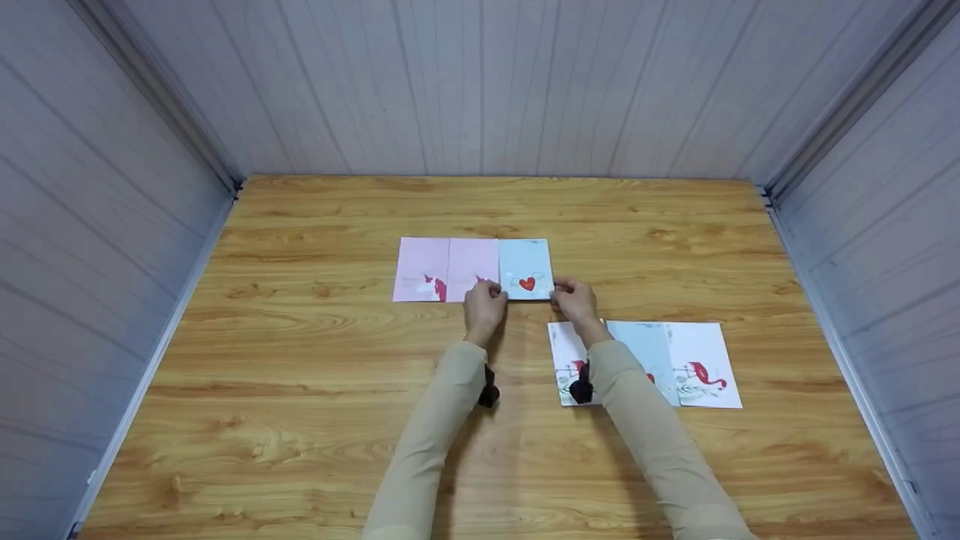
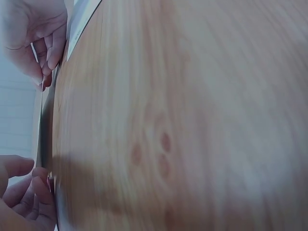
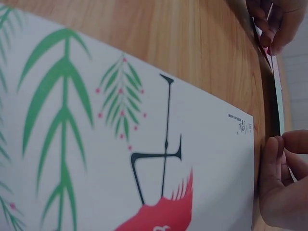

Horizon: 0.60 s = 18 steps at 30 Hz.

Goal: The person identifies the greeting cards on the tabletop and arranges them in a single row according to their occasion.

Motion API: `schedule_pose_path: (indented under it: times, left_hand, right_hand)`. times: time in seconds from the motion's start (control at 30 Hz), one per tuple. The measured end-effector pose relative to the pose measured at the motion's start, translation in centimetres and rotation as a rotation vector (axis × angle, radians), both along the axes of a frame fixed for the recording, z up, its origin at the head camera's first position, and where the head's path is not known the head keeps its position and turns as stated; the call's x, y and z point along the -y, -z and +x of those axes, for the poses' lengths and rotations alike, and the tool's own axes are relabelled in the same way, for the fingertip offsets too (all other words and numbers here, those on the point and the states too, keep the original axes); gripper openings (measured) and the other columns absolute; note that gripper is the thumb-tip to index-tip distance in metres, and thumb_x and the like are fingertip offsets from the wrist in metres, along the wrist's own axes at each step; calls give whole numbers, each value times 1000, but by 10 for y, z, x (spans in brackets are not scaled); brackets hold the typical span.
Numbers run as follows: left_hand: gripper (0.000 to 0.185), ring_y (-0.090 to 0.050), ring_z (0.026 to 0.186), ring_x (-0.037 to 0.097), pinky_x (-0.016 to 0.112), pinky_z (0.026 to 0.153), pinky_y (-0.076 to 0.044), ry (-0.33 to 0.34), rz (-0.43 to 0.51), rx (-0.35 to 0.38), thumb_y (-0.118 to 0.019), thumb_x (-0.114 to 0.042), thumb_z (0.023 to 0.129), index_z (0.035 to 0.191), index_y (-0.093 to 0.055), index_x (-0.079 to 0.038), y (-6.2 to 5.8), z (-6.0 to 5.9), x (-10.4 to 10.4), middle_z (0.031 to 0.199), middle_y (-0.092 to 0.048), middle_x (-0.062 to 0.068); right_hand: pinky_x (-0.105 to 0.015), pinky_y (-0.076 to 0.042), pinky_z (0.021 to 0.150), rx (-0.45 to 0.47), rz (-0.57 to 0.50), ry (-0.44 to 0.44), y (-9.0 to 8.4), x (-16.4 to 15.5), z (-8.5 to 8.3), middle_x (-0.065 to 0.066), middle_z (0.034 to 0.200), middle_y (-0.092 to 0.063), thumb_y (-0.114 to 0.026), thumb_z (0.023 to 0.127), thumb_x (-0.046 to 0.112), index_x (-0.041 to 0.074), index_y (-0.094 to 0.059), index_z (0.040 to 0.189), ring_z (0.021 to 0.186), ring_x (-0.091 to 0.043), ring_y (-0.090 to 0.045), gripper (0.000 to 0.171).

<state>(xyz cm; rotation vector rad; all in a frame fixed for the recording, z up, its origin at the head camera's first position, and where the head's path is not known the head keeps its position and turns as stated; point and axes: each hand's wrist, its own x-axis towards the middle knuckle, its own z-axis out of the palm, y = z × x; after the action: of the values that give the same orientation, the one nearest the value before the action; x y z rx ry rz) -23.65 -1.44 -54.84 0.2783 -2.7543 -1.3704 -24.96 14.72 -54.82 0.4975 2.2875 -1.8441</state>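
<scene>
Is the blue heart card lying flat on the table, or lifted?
Flat, or nearly: the blue heart card lies on the table. The left hand and right hand pinch its near corners.

The whole wooden table (image 1: 300, 420) is seen from above and behind by the head view, angled down toward the far wall. Both wrist views are held super low, skimming the tabletop up close. The near edge of the blue heart card (image 1: 526, 268) is shared by all three, approached from opposite ends by the wrist views.
</scene>
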Motion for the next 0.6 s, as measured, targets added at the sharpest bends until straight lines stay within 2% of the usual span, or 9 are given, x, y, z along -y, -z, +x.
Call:
schedule_pose_path:
  times: [0.4, 0.6]
  left_hand:
    - [12, -54, 71, 19, 31, 67, -43, 14, -33, -17, -60, -7, 79, 87, -65, 0, 6, 0, 0, 75, -60, 6]
    - [11, -52, 70, 17, 31, 66, -43, 10, -26, -25, -60, -7, 79, 86, -65, 0, 7, 0, 1, 73, -58, 5]
  right_hand:
    - [-25, -44, 65, 35, 65, -49, -3, 0, 3, -9, 97, -52, -53, 84, 4, 1, -54, 117, 77, -15, -52, 33]
    - [-25, -45, 63, 29, 76, -45, -3, 1, 3, -10, 95, -53, -53, 83, 4, 1, -55, 116, 74, -16, -53, 33]
